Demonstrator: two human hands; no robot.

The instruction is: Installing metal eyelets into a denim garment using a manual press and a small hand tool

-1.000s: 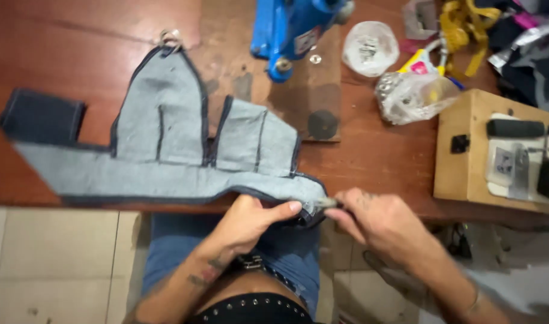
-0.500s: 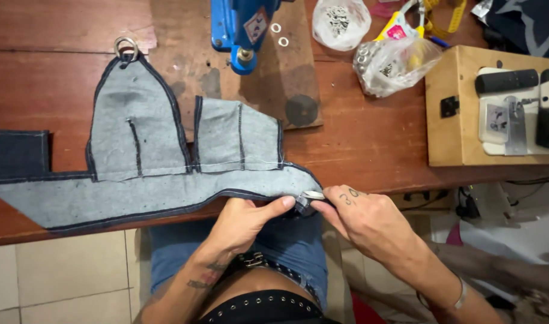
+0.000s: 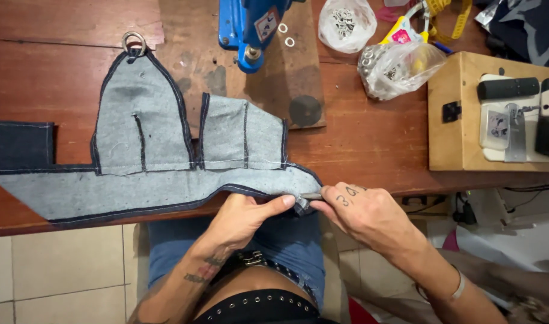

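A grey denim piece with dark stitched edges lies flat on the wooden table, inside up, a metal ring at its top point. At the table's front edge my left hand pinches the right end of the denim's long lower strip. My right hand meets it there, gripping the same end of the fabric together with a small metal piece held at the fingertips.
A blue press tool stands on a wooden board at the back. Two clear bags of metal parts lie to its right. A wooden box with black and metal items sits at right. Tiled floor shows below.
The view has shifted so the denim and table sit further left and lower. Both hands stay at the strip's right end, still pinching it.
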